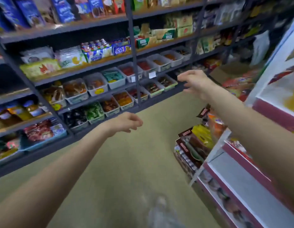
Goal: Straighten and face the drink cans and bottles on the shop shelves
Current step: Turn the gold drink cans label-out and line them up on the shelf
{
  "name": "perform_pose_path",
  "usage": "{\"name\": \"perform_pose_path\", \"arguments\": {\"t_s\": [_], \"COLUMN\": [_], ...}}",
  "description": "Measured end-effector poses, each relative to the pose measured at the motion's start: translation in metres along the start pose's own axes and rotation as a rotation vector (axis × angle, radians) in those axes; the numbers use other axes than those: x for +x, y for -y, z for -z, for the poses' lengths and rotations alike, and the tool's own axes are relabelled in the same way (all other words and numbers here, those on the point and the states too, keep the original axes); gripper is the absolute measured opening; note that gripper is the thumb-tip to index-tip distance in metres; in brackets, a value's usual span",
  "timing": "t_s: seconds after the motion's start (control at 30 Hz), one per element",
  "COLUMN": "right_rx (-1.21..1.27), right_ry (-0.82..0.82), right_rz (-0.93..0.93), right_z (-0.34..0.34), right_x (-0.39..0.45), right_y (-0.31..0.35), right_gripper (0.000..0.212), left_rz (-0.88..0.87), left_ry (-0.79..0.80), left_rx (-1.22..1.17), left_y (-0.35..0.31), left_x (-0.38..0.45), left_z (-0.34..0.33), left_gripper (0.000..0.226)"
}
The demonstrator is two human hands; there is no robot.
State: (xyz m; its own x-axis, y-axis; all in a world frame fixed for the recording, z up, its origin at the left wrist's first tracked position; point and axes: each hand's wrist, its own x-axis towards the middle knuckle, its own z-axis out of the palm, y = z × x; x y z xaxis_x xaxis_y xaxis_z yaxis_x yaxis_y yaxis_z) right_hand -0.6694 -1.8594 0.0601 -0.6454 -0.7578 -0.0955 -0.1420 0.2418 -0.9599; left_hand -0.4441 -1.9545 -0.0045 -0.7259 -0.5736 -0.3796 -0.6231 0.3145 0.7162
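Both arms reach out over the aisle floor (pixel 126 162): left hand (pixel 124 121) low near the bottom tier of the grey shelving (pixel 134 51), fingers loosely curled and slightly apart, holding nothing; right hand (pixel 194 83) higher, fingers spread and relaxed, also holding nothing, touching no shelf. Shelving on the left carries snack packets and white tubs (pixel 97 84) of sweets; jars (pixel 30 107) with blue lids stand at far left. Frame is motion-blurred, and no drink cans or bottles can be made out with certainty.
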Motion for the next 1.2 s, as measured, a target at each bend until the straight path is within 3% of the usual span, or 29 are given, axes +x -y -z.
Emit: {"name": "perform_pose_path", "arguments": {"t_s": [0.1,0.3,0.43,0.67,0.87,1.0,1.13,1.2], "right_rx": [0.001,-0.01,-0.099,-0.163,-0.382,-0.319,-0.365,-0.396], "right_ry": [-0.05,-0.096,-0.137,-0.26,-0.418,-0.534,-0.531,-0.51], "right_rz": [0.013,0.014,0.097,0.146,0.166,0.174,0.211,0.227], "right_z": [0.0,0.002,0.02,0.068,0.17,0.261,0.354,0.403], "right_x": [0.103,0.285,0.394,0.606,0.739,0.818,0.914,0.964], "right_y": [0.002,0.034,0.054,0.073,0.075,0.07,0.069,0.077], "right_gripper": [0.017,0.006,0.012,0.018,0.013,0.015,0.015,0.015], "left_rz": [-0.1,-0.242,-0.307,-0.397,-0.547,-0.674,-0.777,-0.748], "left_ry": [0.034,-0.107,-0.191,-0.105,-0.102,-0.225,-0.252,-0.354], "left_rx": [0.135,0.31,0.399,0.527,0.56,0.531,0.587,0.667], "left_y": [-0.023,-0.074,-0.108,-0.182,-0.304,-0.397,-0.488,-0.534], "left_x": [0.102,0.274,0.382,0.609,0.78,0.883,0.989,1.04], "left_z": [0.038,0.125,0.174,0.259,0.285,0.263,0.245,0.246], "left_gripper": [0.016,0.014,0.019,0.014,0.018,0.019,0.016,0.016]}}
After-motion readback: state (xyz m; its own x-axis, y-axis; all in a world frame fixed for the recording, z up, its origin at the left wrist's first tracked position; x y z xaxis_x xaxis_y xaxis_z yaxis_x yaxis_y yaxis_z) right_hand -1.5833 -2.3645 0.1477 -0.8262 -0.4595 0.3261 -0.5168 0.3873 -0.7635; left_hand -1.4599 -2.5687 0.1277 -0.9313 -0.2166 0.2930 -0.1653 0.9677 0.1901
